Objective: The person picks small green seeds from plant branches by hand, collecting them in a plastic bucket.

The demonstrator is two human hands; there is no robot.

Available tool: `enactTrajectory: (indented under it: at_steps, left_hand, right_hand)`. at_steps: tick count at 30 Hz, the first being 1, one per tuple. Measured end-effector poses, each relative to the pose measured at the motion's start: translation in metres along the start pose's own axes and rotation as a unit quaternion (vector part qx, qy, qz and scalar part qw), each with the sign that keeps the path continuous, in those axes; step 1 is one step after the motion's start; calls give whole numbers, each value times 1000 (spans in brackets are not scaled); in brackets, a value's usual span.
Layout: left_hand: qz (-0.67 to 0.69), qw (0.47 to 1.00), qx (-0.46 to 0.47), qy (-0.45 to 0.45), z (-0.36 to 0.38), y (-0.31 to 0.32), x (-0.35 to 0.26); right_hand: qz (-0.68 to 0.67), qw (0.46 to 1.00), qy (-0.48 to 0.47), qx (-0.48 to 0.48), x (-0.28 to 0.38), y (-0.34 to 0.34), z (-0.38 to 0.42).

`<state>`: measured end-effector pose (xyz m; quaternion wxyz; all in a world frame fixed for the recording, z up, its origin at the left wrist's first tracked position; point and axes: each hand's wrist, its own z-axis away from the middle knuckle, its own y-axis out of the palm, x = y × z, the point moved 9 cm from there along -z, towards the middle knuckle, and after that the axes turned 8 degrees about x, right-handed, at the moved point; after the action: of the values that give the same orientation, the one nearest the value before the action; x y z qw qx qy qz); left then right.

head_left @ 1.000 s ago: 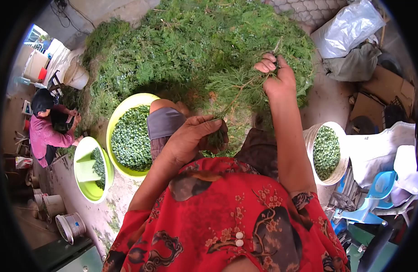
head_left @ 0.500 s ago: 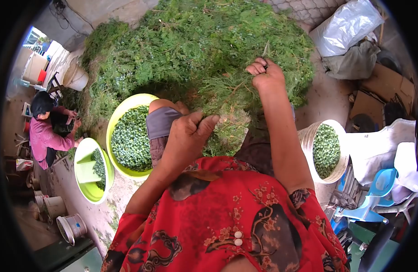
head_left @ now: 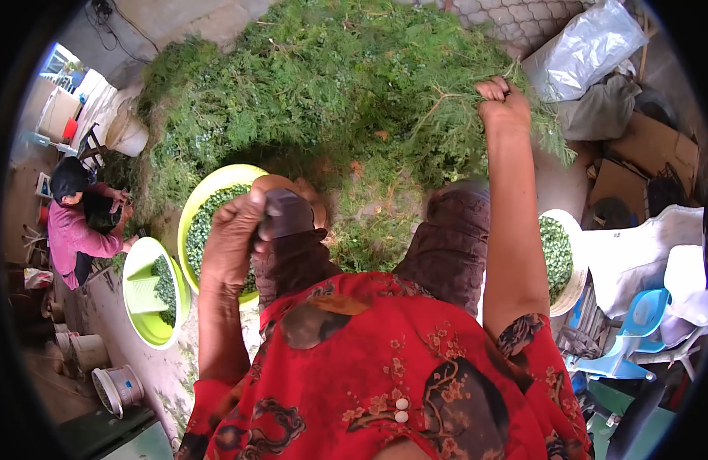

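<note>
My right hand (head_left: 504, 105) is stretched far forward at the right edge of the pile, its fingers closed on a leafy evergreen branch (head_left: 446, 98). Something small and dark shows at its fingers, too small to name. My left hand (head_left: 235, 230) is over the near side of a yellow-green tub (head_left: 187, 201) full of small green berries (head_left: 210, 211). Its fingers are curled in, partly blurred, and whatever they may hold is hidden. A large heap of evergreen cuttings (head_left: 316, 84) with bluish berries lies ahead of my knees.
On the left, a person in a pink top (head_left: 82, 230) sits by a second yellow-green tub (head_left: 151, 326). A white bucket of green berries (head_left: 576, 280) stands at my right. Beyond it are a blue plastic seat (head_left: 647, 310), cardboard (head_left: 657, 146) and a silvery sack (head_left: 588, 46).
My right hand has moved right and forward with the branch. My left hand has gone left, from between my knees to over the tub.
</note>
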<state>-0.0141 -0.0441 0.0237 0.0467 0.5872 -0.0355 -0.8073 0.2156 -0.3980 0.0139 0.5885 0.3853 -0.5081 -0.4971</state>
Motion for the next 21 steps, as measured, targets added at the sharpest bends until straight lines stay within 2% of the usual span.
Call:
enactTrajectory:
  at_steps: [3,4,5,6,7,8,9,10,11,12,13,15,18,20,21]
  left_hand:
    - [-43,997,-60,20,-6,-63,3]
    - [-108,988,-110,-12,-6,-91,12]
    - [-320,934,-156,-37,-8,-125,19]
    - [-559,806,-195,-30,-4,-141,20]
    - [-754,618,-222,-24,2,-132,9]
    - [-709,657,-254,-10,6,-134,5]
    - [-708,658,-258,-9,6,-119,-9]
    - [-556,805,-206,26,1,-103,-15]
    - [-375,913,-146,61,-7,-83,-14]
    - [-302,942,-94,115,-14,-58,-17]
    - [-228,958,-41,170,-21,-31,-22]
    - [-162,958,43,233,-23,28,-45]
    - [-175,959,81,209,-41,70,-48]
    - [-51,963,137,228,-47,94,-52]
    - [-50,963,137,228,-52,96,-50]
  right_hand:
    - [-21,999,33,33,-9,14,13]
    - [-32,997,50,46,-14,18,18]
    - [-34,997,51,51,-16,19,22]
    - [-58,993,76,67,-23,22,26]
    - [-81,988,101,83,-30,27,31]
    - [-62,990,101,77,-34,29,34]
    - [-61,989,102,82,-37,32,37]
    - [-71,987,113,85,-43,35,42]
    - [-80,985,127,88,-51,38,46]
    - [-68,986,129,81,-57,42,54]
    - [-66,985,135,85,-62,44,57]
    - [-75,975,170,120,-75,51,65]
    - [-62,971,190,130,-87,50,71]
    - [-46,972,190,128,-92,44,73]
    - [-46,972,190,129,-93,43,72]
